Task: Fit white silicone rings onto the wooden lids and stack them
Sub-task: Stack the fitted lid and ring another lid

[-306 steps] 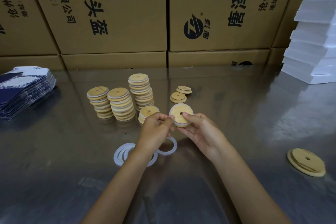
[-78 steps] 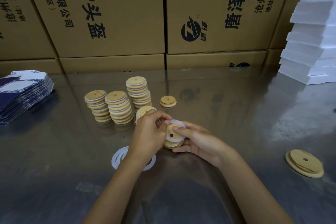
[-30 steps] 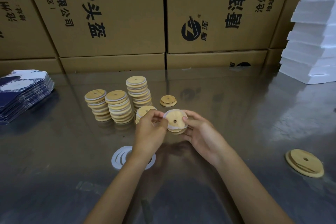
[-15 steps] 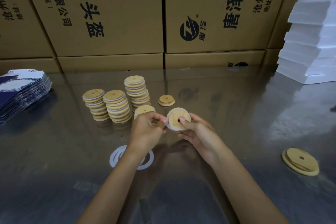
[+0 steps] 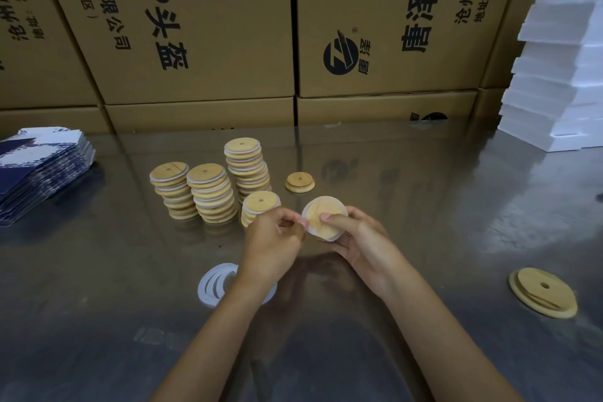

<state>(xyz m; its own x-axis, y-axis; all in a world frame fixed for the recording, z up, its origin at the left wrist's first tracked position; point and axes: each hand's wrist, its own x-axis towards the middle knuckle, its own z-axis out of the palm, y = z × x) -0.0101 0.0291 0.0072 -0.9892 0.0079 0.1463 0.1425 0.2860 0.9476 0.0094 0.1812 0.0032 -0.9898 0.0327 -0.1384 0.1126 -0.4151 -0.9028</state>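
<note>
A wooden lid (image 5: 324, 218) with a white ring (image 5: 306, 228) around its edge is held above the bench (image 5: 424, 206), tilted toward the camera. The right hand (image 5: 362, 243) grips it from the right, thumb pressed on its face. The left hand (image 5: 274, 238) pinches the ring at the lid's left edge. Beneath the left wrist lie loose white rings (image 5: 217, 284). Behind the hands stand four stacks of finished lids (image 5: 208, 192), with a bare lid (image 5: 300, 181) beside them. Another bare lid (image 5: 543, 295) lies far right.
</note>
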